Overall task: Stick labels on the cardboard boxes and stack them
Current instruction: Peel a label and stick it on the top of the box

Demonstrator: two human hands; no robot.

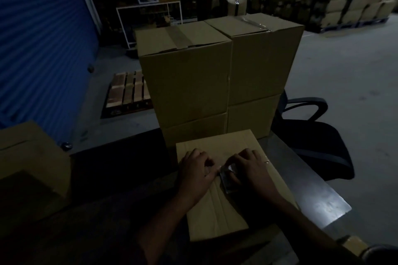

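Two bare forearms, no sleeves visible. Left hand [197,173] and right hand [251,171]: no gloves. Lighting too dim for finer detail.

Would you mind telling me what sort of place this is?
Most likely a warehouse or packing area: stacked cartons on pallets fill the back, a blue roller door stands at the left, and sealed boxes stand ahead of the hands.

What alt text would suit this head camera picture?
In a dim warehouse, a person's left hand and right hand press a shiny label onto a cardboard box lying on a table, with stacked boxes behind.
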